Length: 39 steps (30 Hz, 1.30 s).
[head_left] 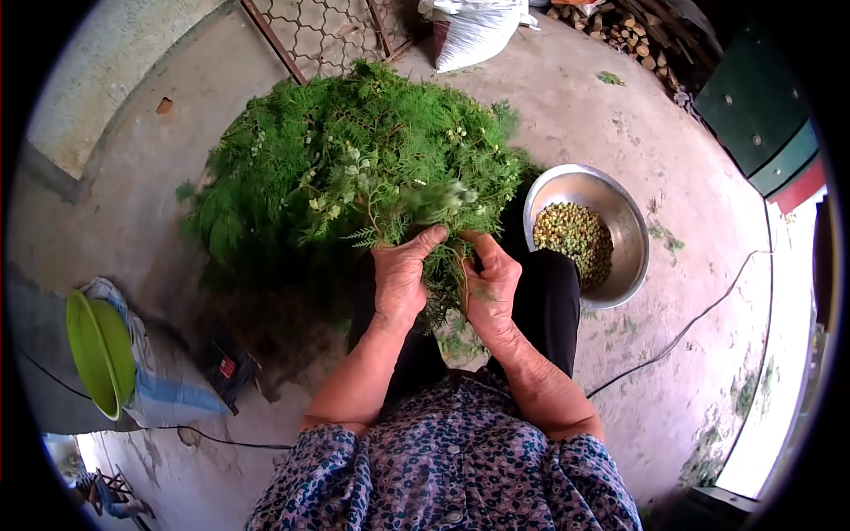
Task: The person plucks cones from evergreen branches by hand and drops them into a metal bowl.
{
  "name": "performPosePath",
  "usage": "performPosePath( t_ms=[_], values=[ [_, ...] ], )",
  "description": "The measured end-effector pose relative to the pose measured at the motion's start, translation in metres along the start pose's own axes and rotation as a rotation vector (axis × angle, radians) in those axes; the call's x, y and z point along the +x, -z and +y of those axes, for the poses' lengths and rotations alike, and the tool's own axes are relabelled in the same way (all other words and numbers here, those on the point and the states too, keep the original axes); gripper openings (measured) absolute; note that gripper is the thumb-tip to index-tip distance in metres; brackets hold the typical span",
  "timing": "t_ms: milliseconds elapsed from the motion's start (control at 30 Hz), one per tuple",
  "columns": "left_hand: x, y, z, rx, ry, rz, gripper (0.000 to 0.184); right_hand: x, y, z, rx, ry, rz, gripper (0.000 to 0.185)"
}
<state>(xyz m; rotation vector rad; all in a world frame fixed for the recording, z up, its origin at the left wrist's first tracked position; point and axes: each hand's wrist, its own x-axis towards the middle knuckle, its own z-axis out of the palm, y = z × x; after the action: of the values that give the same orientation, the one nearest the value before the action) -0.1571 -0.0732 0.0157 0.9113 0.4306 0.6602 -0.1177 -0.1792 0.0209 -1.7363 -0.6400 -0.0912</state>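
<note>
A large heap of green, scale-leaved conifer branches (292, 168) lies in front of me, dotted with pale green cones. At its near edge my left hand (403, 276) is closed around a leafy sprig (381, 190) that bears several pale cones. My right hand (491, 281) is closed on a thin stem of greenery just beside it. The two hands are close together, and the sprig tips above them are blurred. Right of the heap stands a metal basin (630, 239), with many small yellow-green cones (574, 237) in its bottom.
A lime-green basin (93, 354) leans against a white-and-blue sack (173, 389) at left. A full white sack (478, 31) and stacked firewood (629, 40) stand at the back. A black cable (682, 336) runs across the floor at right. Green scraps litter the concrete.
</note>
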Motion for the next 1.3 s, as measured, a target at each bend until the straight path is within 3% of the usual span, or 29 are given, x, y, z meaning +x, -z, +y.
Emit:
performPosePath(
  t_ms=[67,133,167,267,333,400,433,600,733,800,933,1000,1067,1133,1167,1300],
  values=[
    [0.000,-0.001,-0.002,-0.017,0.014,0.041,0.034,-0.002,-0.004,0.007,0.027,0.018,0.001,0.015],
    [0.001,0.001,-0.007,-0.034,0.017,0.079,0.034,-0.003,-0.013,0.016,0.684,-0.280,0.038,0.014],
    [0.004,0.007,-0.012,-0.085,0.063,0.085,0.034,-0.002,-0.011,0.019,0.831,-0.308,0.006,0.012],
    [0.004,0.011,-0.011,-0.139,0.172,0.012,0.031,0.003,-0.008,0.024,0.728,-0.301,-0.042,0.009],
    [0.007,0.017,-0.015,-0.252,0.313,-0.065,0.030,0.002,-0.006,0.007,0.815,-0.407,0.075,0.004],
    [0.007,0.017,-0.015,-0.206,0.316,-0.039,0.031,0.006,-0.003,0.024,1.191,-0.811,-0.121,0.009],
    [0.006,0.018,-0.015,-0.180,0.316,-0.073,0.031,0.007,-0.002,0.028,1.163,-0.772,-0.155,0.017],
    [0.006,0.027,-0.018,-0.194,0.422,-0.042,0.030,0.003,-0.003,0.033,1.116,-0.700,-0.236,0.017],
    [0.002,0.031,-0.013,-0.219,0.457,-0.165,0.032,-0.001,-0.002,0.025,1.135,-0.853,-0.112,0.026],
    [0.001,0.035,-0.012,-0.124,0.475,-0.154,0.030,0.000,0.000,0.022,0.968,-0.904,-0.123,0.025],
    [0.002,0.033,-0.013,-0.047,0.497,-0.121,0.028,0.001,-0.001,0.037,1.049,-0.860,-0.262,0.025],
    [0.003,0.034,-0.015,-0.034,0.439,-0.186,0.027,0.001,0.001,0.028,1.060,-0.965,-0.259,0.026],
    [0.003,0.030,-0.017,-0.040,0.408,-0.172,0.028,-0.011,-0.009,0.057,1.100,-0.914,-0.212,0.031],
    [0.001,0.027,-0.020,-0.005,0.313,-0.140,0.028,-0.007,-0.008,0.051,1.065,-0.738,-0.207,0.025],
    [0.000,0.026,-0.022,-0.003,0.313,-0.141,0.028,-0.002,-0.007,0.056,1.009,-0.751,-0.262,0.015],
    [-0.005,0.025,-0.025,0.021,0.206,-0.032,0.025,-0.007,-0.019,0.068,0.972,-0.595,-0.180,0.014]
  ],
)
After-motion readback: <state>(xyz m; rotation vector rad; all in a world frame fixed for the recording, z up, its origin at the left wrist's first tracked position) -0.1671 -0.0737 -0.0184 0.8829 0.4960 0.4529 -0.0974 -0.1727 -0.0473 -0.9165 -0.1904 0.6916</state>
